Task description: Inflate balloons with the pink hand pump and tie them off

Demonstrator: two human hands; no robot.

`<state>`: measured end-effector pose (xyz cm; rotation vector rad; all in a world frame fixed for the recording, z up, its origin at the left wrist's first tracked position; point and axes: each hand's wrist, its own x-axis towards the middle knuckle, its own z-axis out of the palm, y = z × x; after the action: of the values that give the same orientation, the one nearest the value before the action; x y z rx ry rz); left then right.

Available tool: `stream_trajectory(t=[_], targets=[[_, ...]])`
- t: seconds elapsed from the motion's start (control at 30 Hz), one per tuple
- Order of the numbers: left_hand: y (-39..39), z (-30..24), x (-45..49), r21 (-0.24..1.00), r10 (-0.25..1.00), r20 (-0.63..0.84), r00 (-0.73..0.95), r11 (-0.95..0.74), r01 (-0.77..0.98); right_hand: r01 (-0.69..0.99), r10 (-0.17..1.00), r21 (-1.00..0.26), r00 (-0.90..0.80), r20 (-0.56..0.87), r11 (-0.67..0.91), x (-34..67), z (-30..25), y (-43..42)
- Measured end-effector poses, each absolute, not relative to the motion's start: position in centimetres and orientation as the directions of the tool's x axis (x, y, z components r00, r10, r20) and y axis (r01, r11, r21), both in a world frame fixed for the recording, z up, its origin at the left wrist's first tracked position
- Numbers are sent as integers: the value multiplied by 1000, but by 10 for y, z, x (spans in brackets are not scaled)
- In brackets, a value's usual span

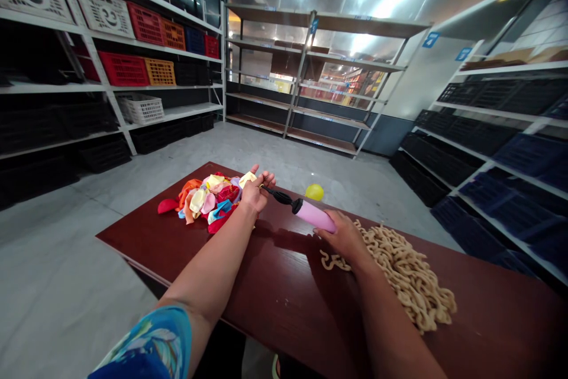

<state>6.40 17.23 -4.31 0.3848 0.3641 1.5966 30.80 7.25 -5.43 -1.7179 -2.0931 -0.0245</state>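
A balloon hand pump with a pink barrel and black ribbed nozzle end is held above the table. My right hand is wrapped round the back of the barrel. At the tip of the nozzle, my left hand has its fingers curled together, with a pale yellow balloon beside them; the exact grip is partly hidden. A heap of uninflated balloons in many colours lies left of that hand. Under and beyond my right forearm spreads a pile of beige, curly, rope-like pieces.
The dark red table stands before me. A yellow balloon, rounded, shows just past its far edge. Shelves with coloured crates run along the left, a metal rack stands behind, and dark crates fill shelves on the right.
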Motion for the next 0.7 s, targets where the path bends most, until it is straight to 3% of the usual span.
stream_trajectory(t=[0.47,0.7], targets=[[166,-47,87,509,988,-19,-150,-120,-852,968,936,-190,-89,341,161,297,-51,68],[163,-51,94,480,992,-93,-82,-27,-877,977,920,-145,-91,381,156,296,-57,70]])
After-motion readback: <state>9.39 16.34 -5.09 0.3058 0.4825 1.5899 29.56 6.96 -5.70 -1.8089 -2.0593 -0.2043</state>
